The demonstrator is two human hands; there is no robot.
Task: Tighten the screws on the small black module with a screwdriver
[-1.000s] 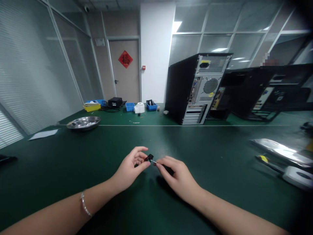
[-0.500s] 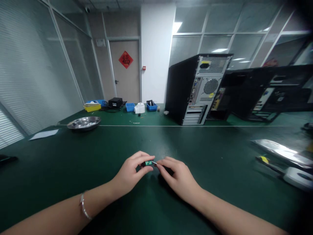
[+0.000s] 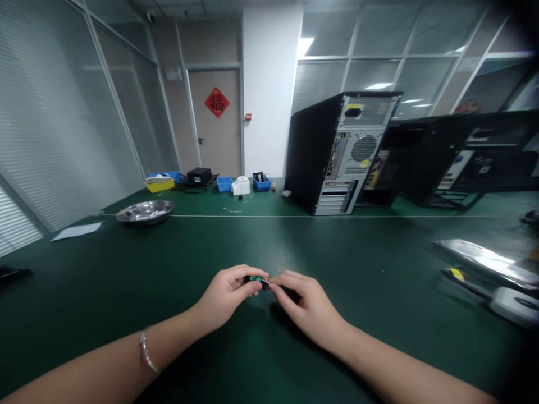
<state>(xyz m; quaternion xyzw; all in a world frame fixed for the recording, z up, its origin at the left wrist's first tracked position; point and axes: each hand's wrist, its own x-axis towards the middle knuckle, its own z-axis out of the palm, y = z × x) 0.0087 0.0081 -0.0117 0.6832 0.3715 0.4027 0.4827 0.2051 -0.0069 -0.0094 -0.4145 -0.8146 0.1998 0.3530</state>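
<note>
Just above the green table, my left hand [image 3: 229, 294] pinches a small green circuit board with dark parts [image 3: 255, 278] between thumb and fingers. My right hand [image 3: 307, 300] is closed at the fingertips on a thin, light-coloured end [image 3: 266, 281] that sticks out of the board's right side. Whether that end is part of the board or a separate piece is too small to tell. The fingertips of both hands almost meet, and they cover much of the board.
A metal dish [image 3: 145, 212] with small pieces stands at left, near a white sheet [image 3: 76, 231]. Blue bins [image 3: 224, 184] and a white plastic part [image 3: 241, 186] lie at the back. A computer tower [image 3: 315, 154] stands back right; a shiny metal tray [image 3: 488, 261] and a white device [image 3: 516, 306] lie right.
My left thumb and fingers have shifted on the circuit board, which has turned slightly and shows less of its green face. My right hand has hardly moved.
</note>
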